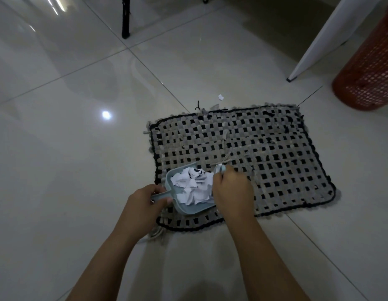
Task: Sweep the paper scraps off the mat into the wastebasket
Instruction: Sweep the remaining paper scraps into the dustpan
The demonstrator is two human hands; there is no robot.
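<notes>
While most of the paper scraps (pixel 194 185) already lie heaped in the pale blue dustpan (pixel 188 190), the job looks only partly finished, by my reading. The dustpan sits on the near-left part of the woven mat (pixel 264 157), at about seven o'clock from the mat's middle. The left hand (pixel 145 205) has its fingers curled round the dustpan's handle, holding it steady. The right hand (pixel 231 187) is closed on a small brush (pixel 219 169), of which only a pale tip shows past the knuckles, right at the pan's open edge.

Across the rest of the mat I see no loose white scraps, though its frayed strands make small bits hard to tell. One stray scrap (pixel 220 97) lies on the tiled floor (pixel 80 148) just beyond the mat's far edge, at roughly eleven o'clock from the mat's middle.

What remains, I judge, is to gather that stray piece and carry the loaded pan to the orange wastebasket (pixel 368 68), standing well apart at about two o'clock, then tip it in.
</notes>
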